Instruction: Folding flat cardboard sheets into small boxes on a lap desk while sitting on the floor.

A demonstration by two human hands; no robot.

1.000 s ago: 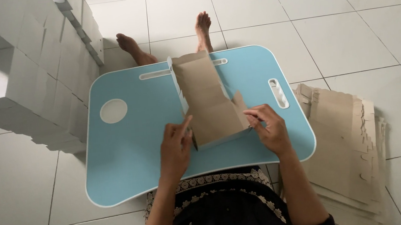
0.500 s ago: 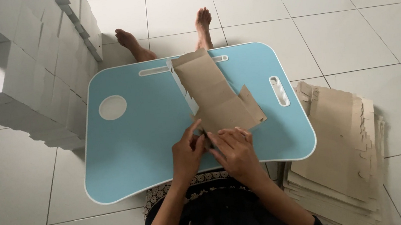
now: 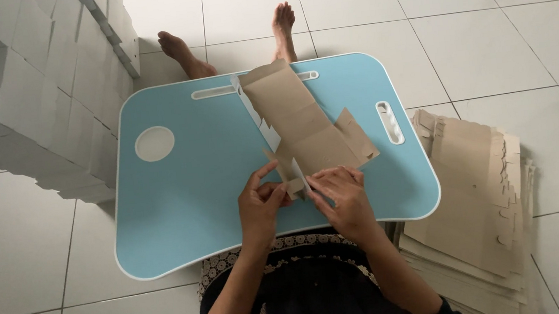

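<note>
While the brown cardboard blank (image 3: 304, 128) lies flat along the middle of the blue lap table (image 3: 186, 187), I judge the folding only begun: its long body is unfolded, one side wall stands up along its left edge, and only the near-end flaps are being worked. The far end, by the slot at the table's back edge, looks untouched. My left hand (image 3: 262, 206) pinches a small flap at the blank's near corner between thumb and fingers. My right hand (image 3: 342, 195) presses its fingers closed on the neighbouring flap, just beside the left one.

Around the blank, the table offers bare surface to its left, out to the round white recess (image 3: 154, 143), and a narrower strip to its right before the oval handle slot (image 3: 390, 122). The near edge of the table sits just under my wrists, so there is little room to pull back. Off the table's right edge, a stack of flat blanks (image 3: 477, 191) rests on the tiled floor (image 3: 488, 31). Off its left far corner stands a wall of white boxes (image 3: 43, 85), and my feet (image 3: 282, 21) lie beyond its back edge.
</note>
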